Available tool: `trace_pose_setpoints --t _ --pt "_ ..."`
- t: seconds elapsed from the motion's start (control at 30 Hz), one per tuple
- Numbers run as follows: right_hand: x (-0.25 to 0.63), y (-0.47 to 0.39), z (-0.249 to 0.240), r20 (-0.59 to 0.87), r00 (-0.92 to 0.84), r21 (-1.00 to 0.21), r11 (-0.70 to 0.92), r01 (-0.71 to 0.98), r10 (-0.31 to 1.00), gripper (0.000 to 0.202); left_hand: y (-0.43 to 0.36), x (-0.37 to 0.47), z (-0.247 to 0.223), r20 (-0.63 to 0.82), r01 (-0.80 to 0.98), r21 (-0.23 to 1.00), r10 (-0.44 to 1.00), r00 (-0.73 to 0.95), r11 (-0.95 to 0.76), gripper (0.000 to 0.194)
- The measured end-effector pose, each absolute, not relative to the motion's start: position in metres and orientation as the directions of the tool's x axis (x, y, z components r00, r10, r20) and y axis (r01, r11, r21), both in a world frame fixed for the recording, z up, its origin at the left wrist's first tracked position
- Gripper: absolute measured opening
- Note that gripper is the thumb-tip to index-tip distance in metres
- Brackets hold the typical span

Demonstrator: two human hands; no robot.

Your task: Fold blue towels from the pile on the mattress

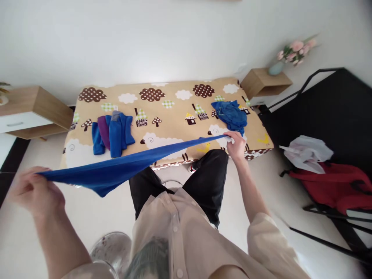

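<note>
A blue cloth is stretched in the air between my two hands, over my knees and the near edge of the bed. My left hand, slightly blurred, is closed on its left end. At the right my right hand pinches the other end, with a bit of white, perhaps a label, by the fingers. The cloth sags to a point nearer the left. Behind it on the bed lie several folded blue cloths, with a purple cloth among them. A crumpled blue cloth pile rests beyond my right hand.
The bed has a patterned beige sheet. Wooden nightstands stand at left and right, the right one bearing a flower vase. A black-framed rack holds a red bag and white plastic bag. A round transparent stool is lower left.
</note>
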State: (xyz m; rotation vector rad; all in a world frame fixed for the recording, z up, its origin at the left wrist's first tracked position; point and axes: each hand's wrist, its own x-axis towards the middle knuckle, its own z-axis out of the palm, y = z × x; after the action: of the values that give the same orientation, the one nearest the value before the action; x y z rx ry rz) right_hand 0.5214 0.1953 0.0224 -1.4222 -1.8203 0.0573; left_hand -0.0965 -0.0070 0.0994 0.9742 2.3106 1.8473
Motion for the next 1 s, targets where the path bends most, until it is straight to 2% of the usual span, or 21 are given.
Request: trace_pose_setpoints --t 0.07,0.1,0.17,0.27,0.4,0.6,0.77,0.87,1.0 --pt "0.528 0.191 0.014 0.549 0.068 -0.512 0.270 0.816 0.833 0.034 -0.002 -0.090 0.097 0.451 0.516 0.857 0.484 -0.750 0.001 0.046" --pt "0.532 0.190 0.010 0.539 0.114 -0.523 0.225 0.822 0.834 0.035 0.001 -0.087 0.096 0.441 0.508 0.861 0.517 -0.734 -0.012 0.040" --pt "0.541 0.193 0.006 0.519 0.184 -0.535 0.149 0.832 0.835 0.035 0.008 -0.081 0.095 0.310 0.409 0.912 0.605 -0.733 0.028 0.032" --pt "0.554 0.201 0.013 0.487 0.270 -0.531 0.036 0.847 0.831 0.034 0.024 -0.073 0.097 0.146 0.248 0.967 0.665 -0.733 0.061 0.038" --pt "0.569 0.208 0.036 0.406 0.386 -0.549 -0.117 0.828 0.828 0.030 0.042 -0.062 0.100 0.080 0.130 0.991 0.701 -0.708 0.018 0.039" --pt "0.582 0.214 0.049 0.205 0.415 -0.754 -0.127 0.645 0.886 0.027 0.066 -0.046 0.095 0.013 0.027 1.000 0.766 -0.643 0.005 0.028" --pt "0.579 0.229 0.053 0.153 0.428 -0.859 -0.094 0.503 0.890 0.024 0.109 -0.046 0.090 -0.048 -0.145 0.988 0.781 -0.623 -0.055 0.035" --pt "0.580 0.236 0.058 0.176 0.420 -0.832 -0.093 0.547 0.890 0.021 0.128 -0.047 0.087 -0.047 -0.163 0.984 0.788 -0.613 -0.068 0.041" --pt "0.592 0.233 0.058 0.258 0.393 -0.734 -0.085 0.674 0.883 0.022 0.134 -0.045 0.077 -0.033 -0.145 0.988 0.821 -0.571 -0.060 0.043"
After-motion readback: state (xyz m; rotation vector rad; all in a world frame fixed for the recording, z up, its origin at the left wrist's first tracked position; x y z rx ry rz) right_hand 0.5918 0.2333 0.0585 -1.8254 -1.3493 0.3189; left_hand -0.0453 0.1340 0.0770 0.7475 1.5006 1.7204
